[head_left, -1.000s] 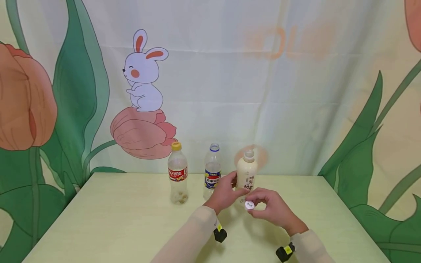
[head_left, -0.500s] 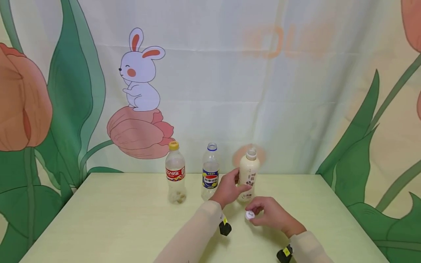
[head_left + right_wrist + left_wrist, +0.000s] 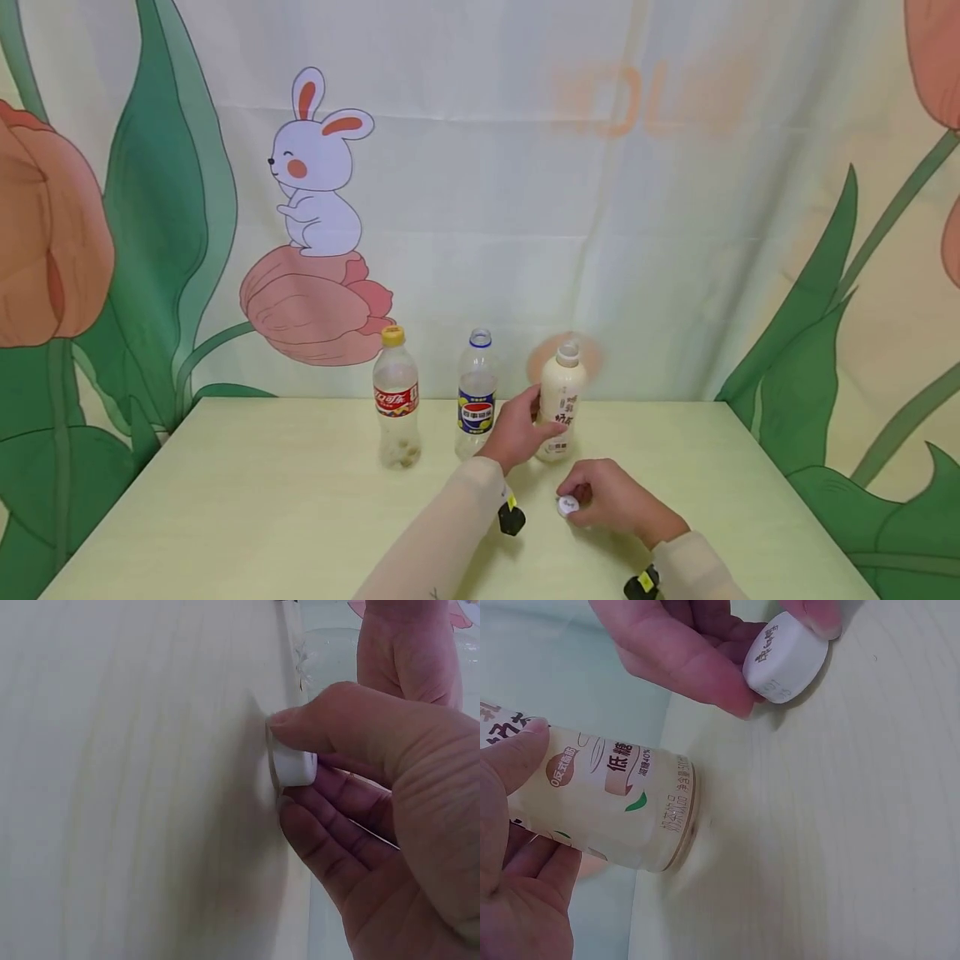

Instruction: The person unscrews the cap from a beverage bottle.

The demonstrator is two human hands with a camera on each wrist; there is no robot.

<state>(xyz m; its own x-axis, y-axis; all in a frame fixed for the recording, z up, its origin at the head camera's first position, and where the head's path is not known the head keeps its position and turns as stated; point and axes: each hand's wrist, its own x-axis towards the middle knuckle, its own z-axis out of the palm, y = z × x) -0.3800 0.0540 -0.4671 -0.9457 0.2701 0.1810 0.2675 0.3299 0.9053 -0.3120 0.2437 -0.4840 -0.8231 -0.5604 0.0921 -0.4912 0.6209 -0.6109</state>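
Observation:
My left hand (image 3: 519, 432) grips the middle of a cream-coloured milk tea bottle (image 3: 564, 392), its thumb across the printed label. The bottle stands upright with its mouth uncapped. In front of it, my right hand (image 3: 617, 498) pinches a white bottle cap (image 3: 567, 505) between thumb and fingers. In the left wrist view the cap (image 3: 786, 658) shows printing on its top and side, right at the table surface. The right wrist view has the cap (image 3: 294, 763) flat side toward the table, thumb on one side and fingertips on the other.
Just left of my left hand stands a clear bottle with a blue label (image 3: 476, 404), uncapped. Farther left is a bottle with a red label and yellow cap (image 3: 396, 400), bits of something at its bottom. A printed curtain (image 3: 480, 208) hangs behind the pale table (image 3: 285, 500).
My right hand has carried the cap toward me and down to the table, away from the milk tea bottle. The left hand keeps its grip on the bottle, which shifted slightly.

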